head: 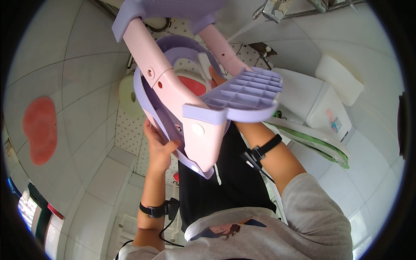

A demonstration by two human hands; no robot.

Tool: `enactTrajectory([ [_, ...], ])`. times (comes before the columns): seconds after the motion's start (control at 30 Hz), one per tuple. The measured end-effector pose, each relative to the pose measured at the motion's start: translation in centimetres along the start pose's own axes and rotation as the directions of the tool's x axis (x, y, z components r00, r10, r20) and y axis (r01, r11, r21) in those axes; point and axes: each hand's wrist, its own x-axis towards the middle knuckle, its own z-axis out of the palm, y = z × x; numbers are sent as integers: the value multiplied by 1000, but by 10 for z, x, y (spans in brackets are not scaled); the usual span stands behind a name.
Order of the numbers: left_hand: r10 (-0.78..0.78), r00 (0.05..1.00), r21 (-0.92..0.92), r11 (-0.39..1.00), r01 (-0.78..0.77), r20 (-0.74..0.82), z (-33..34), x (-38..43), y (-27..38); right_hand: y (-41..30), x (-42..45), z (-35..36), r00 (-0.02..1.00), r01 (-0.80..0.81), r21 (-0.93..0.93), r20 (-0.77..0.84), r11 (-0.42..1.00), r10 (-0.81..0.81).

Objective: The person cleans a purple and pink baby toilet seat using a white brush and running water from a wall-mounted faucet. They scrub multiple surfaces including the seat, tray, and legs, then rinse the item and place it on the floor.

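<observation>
In front of me I hold a child's potty training seat with a step ladder, of pink and purple plastic. Its pink side rails [154,53] slant across the view, and a purple ribbed step [250,92] juts to the right. Behind them is the purple seat ring [177,40]. My left hand [159,146] grips the lower left edge of the frame, thumb on top and fingers beneath. My right hand [217,78] reaches behind the step and grasps the ring near a white piece [204,65]; most of this hand is hidden.
On the left wall hangs a red bumpy silicone mat [40,130]. A pale green stool [128,94] stands on the dotted floor [128,130]. At right, a green and white folding tub [308,139] leans near a white box-shaped unit [299,94]. A metal faucet [276,9] sits at upper right.
</observation>
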Motion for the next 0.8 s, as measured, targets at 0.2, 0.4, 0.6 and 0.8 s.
enactTrajectory([
  [0.2, -23, 989, 4, 1000, 23, -146, 0, 24, -6, 3, -52, -66, 925, -134, -542, 232, 830, 301],
  [0.4, -20, 987, 89, 995, 35, -158, 5, 54, -8, -69, -103, -157, 913, -303, -414, 131, 858, 386],
  [0.6, 9, 991, 62, 998, 0, -136, 10, 56, -10, -153, -96, -231, 932, -288, -338, 118, 896, 344],
  [0.8, -13, 994, 192, 981, 34, -109, -9, 27, 4, -128, -5, -244, 935, 129, -689, 324, 713, 143],
])
